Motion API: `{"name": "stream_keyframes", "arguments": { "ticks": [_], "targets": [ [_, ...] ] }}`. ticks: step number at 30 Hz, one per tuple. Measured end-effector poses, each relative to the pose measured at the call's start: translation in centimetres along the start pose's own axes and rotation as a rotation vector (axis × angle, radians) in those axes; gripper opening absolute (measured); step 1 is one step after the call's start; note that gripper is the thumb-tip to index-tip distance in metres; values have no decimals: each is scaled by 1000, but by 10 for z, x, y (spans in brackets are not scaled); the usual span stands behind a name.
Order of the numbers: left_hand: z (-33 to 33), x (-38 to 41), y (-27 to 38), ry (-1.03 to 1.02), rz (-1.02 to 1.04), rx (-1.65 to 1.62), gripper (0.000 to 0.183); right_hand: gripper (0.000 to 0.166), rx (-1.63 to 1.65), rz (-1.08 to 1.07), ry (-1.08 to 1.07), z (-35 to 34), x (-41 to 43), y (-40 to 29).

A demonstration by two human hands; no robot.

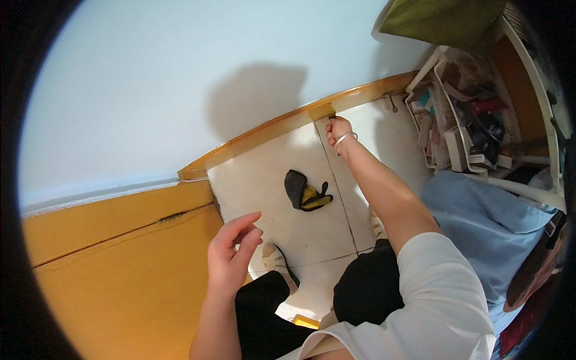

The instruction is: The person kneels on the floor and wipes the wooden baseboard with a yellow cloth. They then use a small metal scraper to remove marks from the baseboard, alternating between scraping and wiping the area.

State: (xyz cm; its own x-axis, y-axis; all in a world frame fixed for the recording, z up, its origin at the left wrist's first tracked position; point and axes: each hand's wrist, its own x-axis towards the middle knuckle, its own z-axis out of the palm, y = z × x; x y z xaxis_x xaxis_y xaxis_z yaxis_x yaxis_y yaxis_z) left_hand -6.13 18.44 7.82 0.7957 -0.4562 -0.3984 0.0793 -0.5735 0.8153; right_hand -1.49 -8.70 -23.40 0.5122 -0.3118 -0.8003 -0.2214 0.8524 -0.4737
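My right hand (338,129), with a bracelet at the wrist, reaches down to the wooden baseboard (270,130) at the foot of the wall. Its fingers are closed around a small dark object (332,117), mostly hidden, whose tip is at the baseboard; I cannot tell what it is. Nothing is in my left hand (236,247), which hovers over the floor with thumb and fingers curved apart. Between the hands, a crumpled black-and-yellow glove-like item (308,192) lies on the floor tiles (252,180).
A white-framed rack (438,67) holding boxes and packets stands at the right, with blue cloth (486,225) hanging in front. An orange-yellow wooden panel (126,288) fills the lower left. Green fabric (441,20) hangs at top right. A sandalled foot (276,261) is below my left hand.
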Motion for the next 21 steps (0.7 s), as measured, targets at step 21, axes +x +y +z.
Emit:
{"name": "stream_keyframes", "arguments": {
  "ticks": [21],
  "targets": [
    [-12,-11,-7,15,53,6,26,19,-201,-123,30,-7,22,21]
  ]
}}
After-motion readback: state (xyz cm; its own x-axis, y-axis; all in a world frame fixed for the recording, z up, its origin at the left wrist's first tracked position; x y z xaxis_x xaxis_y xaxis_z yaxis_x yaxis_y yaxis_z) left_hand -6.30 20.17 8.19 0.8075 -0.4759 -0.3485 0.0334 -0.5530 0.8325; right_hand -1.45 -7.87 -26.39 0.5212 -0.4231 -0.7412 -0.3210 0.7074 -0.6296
